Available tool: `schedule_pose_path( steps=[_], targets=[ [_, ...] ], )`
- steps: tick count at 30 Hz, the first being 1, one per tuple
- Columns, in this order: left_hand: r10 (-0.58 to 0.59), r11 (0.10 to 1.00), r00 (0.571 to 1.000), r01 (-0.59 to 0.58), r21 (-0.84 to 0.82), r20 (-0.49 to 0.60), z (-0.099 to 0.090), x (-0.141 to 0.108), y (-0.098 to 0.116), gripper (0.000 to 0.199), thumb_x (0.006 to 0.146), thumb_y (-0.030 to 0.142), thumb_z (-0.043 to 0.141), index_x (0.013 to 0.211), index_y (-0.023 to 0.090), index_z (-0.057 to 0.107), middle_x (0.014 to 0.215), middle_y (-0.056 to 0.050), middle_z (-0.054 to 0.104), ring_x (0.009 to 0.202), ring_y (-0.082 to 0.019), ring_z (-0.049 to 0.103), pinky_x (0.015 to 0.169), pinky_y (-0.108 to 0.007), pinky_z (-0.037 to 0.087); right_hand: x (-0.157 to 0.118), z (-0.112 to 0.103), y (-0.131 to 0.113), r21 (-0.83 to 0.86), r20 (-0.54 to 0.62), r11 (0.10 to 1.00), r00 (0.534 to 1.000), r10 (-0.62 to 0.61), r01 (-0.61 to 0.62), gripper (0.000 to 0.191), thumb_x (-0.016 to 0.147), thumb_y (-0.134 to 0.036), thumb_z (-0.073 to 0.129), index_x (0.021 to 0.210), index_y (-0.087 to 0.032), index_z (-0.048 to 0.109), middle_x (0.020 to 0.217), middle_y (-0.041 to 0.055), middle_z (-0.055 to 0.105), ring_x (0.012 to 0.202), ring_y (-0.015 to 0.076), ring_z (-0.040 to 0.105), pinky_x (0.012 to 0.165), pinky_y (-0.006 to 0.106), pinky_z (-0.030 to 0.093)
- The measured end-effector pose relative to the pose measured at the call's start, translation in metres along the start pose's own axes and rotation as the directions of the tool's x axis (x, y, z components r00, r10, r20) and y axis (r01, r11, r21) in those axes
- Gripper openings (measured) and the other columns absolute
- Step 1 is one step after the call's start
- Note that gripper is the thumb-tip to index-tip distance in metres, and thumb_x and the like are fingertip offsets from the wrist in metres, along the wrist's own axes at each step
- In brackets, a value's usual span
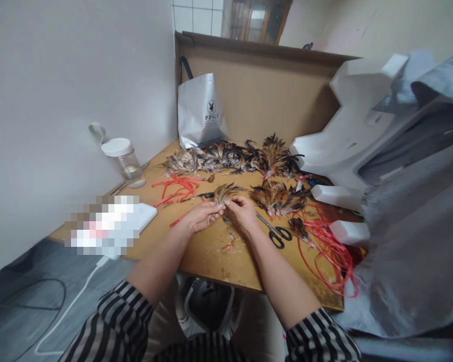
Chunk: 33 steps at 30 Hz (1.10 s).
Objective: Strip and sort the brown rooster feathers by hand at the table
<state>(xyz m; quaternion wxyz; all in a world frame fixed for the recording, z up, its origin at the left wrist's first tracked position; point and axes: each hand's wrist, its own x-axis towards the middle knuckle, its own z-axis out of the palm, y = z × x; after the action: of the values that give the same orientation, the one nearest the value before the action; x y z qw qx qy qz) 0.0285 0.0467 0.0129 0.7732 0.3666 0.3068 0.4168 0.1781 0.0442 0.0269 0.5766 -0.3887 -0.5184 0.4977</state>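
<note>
Over the middle of the wooden table (207, 256), my left hand (204, 216) pinches a small bunch of brown feathers (226, 192) by its base. My right hand (243, 210) meets it there, thumb and fingers closed on the same base. The feather tips fan out away from me. Beside my right wrist lie scissors (277, 234) with black handles. Tied feather bunches (277, 197) with reddish bases sit to the right of my hands. Red plastic strips (179, 188) lie to the left, and a tangle of red strips (334, 246) spreads at the right.
A long heap of feathers (222, 157) runs along the back, before a silver bag (202, 113) and a cardboard panel (272, 90). A lidded jar (126, 161) and a white device (147, 215) with a cable stand left. White foam (324, 146) and grey cloth (411, 226) border the right.
</note>
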Motion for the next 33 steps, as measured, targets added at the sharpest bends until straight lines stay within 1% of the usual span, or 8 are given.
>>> schedule_pose_path(
  steps=[2,5,8,11,17,24,27,33],
  targets=[
    [0.070,0.994,0.995,-0.064,0.087,-0.066,0.003,0.001,0.000,0.014,0.068,0.021,0.068,0.072,0.009,0.062,0.060,-0.001,0.058,0.045,-0.001,0.047,0.043,-0.011,0.035,-0.001,0.002,-0.003,0.014,-0.010,0.999,1.000,0.029,-0.029,0.024,0.058,-0.036,0.070,0.069,-0.017,0.060,0.062,-0.0030,0.057,0.053,0.0092,0.045,0.053,0.023,0.036],
    [0.206,0.936,0.969,-0.156,0.315,-0.133,0.007,0.003,-0.002,0.025,0.067,0.033,0.067,0.064,0.010,0.059,0.051,0.000,0.056,0.039,-0.003,0.045,0.040,-0.015,0.033,-0.002,0.004,-0.005,0.033,-0.056,0.996,0.995,0.083,-0.081,0.028,0.056,-0.038,0.071,0.069,-0.017,0.058,0.057,-0.0041,0.055,0.048,0.0081,0.042,0.048,0.022,0.032],
    [0.320,0.854,0.938,-0.223,0.470,-0.135,0.010,0.005,-0.005,0.028,0.067,0.038,0.066,0.063,0.011,0.058,0.048,0.000,0.055,0.037,-0.005,0.044,0.040,-0.018,0.033,-0.003,0.005,-0.005,0.037,-0.104,0.991,0.985,0.134,-0.131,0.030,0.055,-0.040,0.072,0.065,-0.016,0.056,0.050,-0.0053,0.050,0.044,0.0072,0.039,0.045,0.021,0.030],
    [0.366,0.819,0.921,-0.252,0.515,-0.132,0.010,0.006,-0.007,0.028,0.067,0.038,0.065,0.063,0.011,0.058,0.049,0.000,0.055,0.038,-0.006,0.045,0.040,-0.019,0.033,-0.003,0.005,-0.004,0.046,-0.117,0.985,0.979,0.168,-0.163,0.030,0.054,-0.040,0.071,0.064,-0.016,0.055,0.047,-0.0058,0.048,0.043,0.0072,0.039,0.044,0.021,0.030],
    [0.377,0.827,0.911,-0.252,0.503,-0.165,0.010,0.005,-0.005,0.029,0.066,0.039,0.065,0.063,0.011,0.058,0.049,-0.001,0.056,0.037,-0.006,0.045,0.041,-0.019,0.033,-0.003,0.005,0.000,0.024,-0.132,0.984,0.975,0.177,-0.175,0.032,0.053,-0.041,0.071,0.060,-0.017,0.052,0.044,-0.0066,0.045,0.041,0.0068,0.036,0.042,0.021,0.028],
    [0.300,0.855,0.940,-0.191,0.482,-0.159,0.012,0.004,-0.004,0.029,0.067,0.039,0.065,0.063,0.011,0.059,0.048,-0.001,0.055,0.038,-0.006,0.045,0.041,-0.019,0.033,0.000,0.002,0.006,-0.001,-0.091,0.993,0.989,0.120,-0.120,0.028,0.056,-0.039,0.070,0.064,-0.016,0.056,0.056,-0.0030,0.054,0.049,0.0081,0.042,0.049,0.022,0.033],
    [0.299,0.867,0.939,-0.194,0.459,-0.167,0.012,0.003,-0.004,0.030,0.067,0.040,0.065,0.064,0.011,0.059,0.048,-0.001,0.055,0.038,-0.006,0.045,0.042,-0.019,0.034,0.000,0.001,0.006,-0.008,-0.074,0.994,0.991,0.107,-0.108,0.027,0.057,-0.039,0.069,0.063,-0.016,0.056,0.052,-0.0046,0.052,0.047,0.0076,0.040,0.048,0.021,0.032],
    [0.200,0.912,0.976,-0.154,0.381,-0.084,0.009,0.002,-0.004,0.032,0.068,0.042,0.065,0.066,0.010,0.060,0.051,-0.002,0.056,0.040,-0.005,0.046,0.042,-0.017,0.033,-0.001,0.001,0.005,-0.001,-0.042,0.995,0.994,0.100,-0.100,0.029,0.058,-0.042,0.069,0.067,-0.017,0.056,0.053,-0.0043,0.054,0.048,0.0088,0.044,0.049,0.022,0.034]
  ],
)
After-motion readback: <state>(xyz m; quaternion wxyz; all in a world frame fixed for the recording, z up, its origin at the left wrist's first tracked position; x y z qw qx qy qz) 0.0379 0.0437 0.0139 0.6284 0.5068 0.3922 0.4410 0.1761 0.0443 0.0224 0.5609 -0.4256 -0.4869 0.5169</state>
